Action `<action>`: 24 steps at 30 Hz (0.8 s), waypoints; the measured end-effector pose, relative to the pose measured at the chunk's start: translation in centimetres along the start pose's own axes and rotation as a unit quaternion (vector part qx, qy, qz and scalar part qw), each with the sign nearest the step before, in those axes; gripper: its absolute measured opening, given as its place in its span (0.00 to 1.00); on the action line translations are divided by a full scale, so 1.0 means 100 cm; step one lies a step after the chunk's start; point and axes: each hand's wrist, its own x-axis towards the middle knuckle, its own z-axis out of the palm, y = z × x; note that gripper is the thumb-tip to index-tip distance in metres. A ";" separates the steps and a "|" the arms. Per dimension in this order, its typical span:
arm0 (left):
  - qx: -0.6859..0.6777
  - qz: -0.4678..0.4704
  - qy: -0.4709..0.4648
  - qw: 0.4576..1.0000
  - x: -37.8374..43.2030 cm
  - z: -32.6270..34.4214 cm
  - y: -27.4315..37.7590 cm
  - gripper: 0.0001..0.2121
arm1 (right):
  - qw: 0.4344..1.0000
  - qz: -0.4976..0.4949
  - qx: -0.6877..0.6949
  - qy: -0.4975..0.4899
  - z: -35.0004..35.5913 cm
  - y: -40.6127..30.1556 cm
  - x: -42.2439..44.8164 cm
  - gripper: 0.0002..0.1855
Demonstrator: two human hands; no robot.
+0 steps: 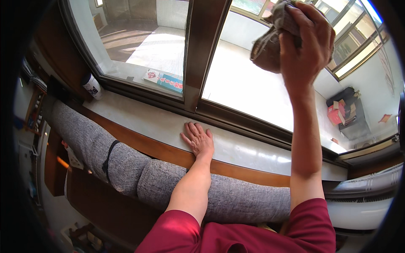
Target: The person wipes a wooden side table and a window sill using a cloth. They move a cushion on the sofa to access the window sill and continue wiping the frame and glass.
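Raised high at the upper right, my right hand [305,47] grips a bunched brown-grey cloth [269,50]. The cloth is in front of the sliding window's right part [246,85]; whether it touches the glass I cannot tell. Lower down, my left hand [200,139] rests palm down, fingers spread, on the pale stone windowsill [250,153], with nothing in it. My left forearm crosses over the grey fabric sofa back [246,196]. A dark metal window frame [193,63] stands upright between the two parts of the window.
A white bottle with a dark cap [92,87] stands at the sill's left end. Behind the left pane lies a printed box [164,79]. A wooden ledge [152,144] runs between sill and sofa. A white appliance [360,212] is at the right. Beyond the glass is a red carton [335,114].
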 end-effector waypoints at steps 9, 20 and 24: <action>-0.053 0.014 0.015 0.998 -0.001 0.003 0.012 0.27 | 0.893 -0.232 0.041 -0.383 -0.020 -0.056 -0.190 0.20; -0.055 0.003 -0.031 0.998 -0.004 -0.014 0.017 0.29 | 0.953 0.237 -0.128 0.135 -0.054 0.062 0.009 0.21; -0.034 -0.008 -0.005 0.999 -0.001 -0.005 0.011 0.29 | 0.992 0.052 -0.106 -0.032 0.013 -0.034 0.001 0.24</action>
